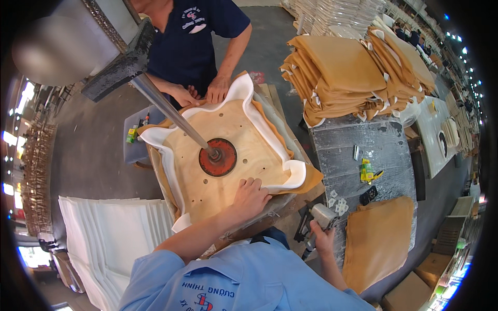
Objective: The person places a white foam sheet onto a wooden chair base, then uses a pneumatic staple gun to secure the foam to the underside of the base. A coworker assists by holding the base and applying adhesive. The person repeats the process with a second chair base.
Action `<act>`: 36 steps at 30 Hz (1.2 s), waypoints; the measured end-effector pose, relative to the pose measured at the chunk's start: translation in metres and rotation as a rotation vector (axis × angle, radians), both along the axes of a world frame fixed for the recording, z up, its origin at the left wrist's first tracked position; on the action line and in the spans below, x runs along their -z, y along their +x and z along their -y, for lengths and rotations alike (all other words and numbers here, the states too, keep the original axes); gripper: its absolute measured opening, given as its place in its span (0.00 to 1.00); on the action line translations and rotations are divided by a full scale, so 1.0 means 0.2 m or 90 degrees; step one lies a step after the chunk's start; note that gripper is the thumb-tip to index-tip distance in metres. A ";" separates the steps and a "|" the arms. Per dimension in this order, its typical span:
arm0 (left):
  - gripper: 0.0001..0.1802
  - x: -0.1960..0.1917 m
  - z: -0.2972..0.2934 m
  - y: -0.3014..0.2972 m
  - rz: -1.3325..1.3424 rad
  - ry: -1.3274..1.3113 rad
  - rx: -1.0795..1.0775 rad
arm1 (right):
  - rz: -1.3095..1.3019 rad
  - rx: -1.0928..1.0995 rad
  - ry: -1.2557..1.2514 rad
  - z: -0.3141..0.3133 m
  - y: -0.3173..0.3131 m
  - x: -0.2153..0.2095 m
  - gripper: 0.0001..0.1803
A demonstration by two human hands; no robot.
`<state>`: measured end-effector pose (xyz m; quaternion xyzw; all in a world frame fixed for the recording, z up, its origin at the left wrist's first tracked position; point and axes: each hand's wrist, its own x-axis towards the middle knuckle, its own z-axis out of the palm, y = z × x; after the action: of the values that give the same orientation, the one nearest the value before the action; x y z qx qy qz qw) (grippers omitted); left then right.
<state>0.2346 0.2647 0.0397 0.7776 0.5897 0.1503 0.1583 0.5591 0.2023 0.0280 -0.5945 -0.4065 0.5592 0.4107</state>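
A square plywood panel (202,122) lies on white foam padding (165,160) and a brown leather-like cover (311,179), whose edges turn up around it. A red round pad (218,165) on a metal rod (174,114) presses on its middle. My left hand (251,199) is closed over the foam at the panel's near edge, fingers curled onto the wood; what lies under the palm is hidden. My right hand (324,238) grips a staple gun (320,217), off to the right of the panel and apart from it.
Across the panel, a co-worker's hands (202,94) hold the far edge. Brown covers (337,72) are stacked on the plastic-wrapped table (332,150) at right, with more brown sheets (378,238) nearer. Staple boxes (367,171) lie there. White foam sheets (104,233) stand at left.
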 end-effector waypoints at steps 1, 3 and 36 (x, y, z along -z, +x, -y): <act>0.13 0.01 0.00 -0.01 -0.010 0.001 0.006 | -0.005 -0.030 -0.005 -0.01 -0.02 -0.02 0.19; 0.13 0.01 -0.01 -0.04 -0.010 -0.003 0.013 | -0.013 -0.088 -0.018 -0.05 -0.07 -0.07 0.24; 0.15 0.27 -0.12 -0.32 0.209 -0.011 -0.027 | 0.347 -0.438 -0.226 -0.58 -0.80 -0.28 0.12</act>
<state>0.1704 0.2894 -0.0142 0.7285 0.5737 0.2733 0.2560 0.3984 0.3186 0.0845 -0.6115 -0.5710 0.5470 -0.0279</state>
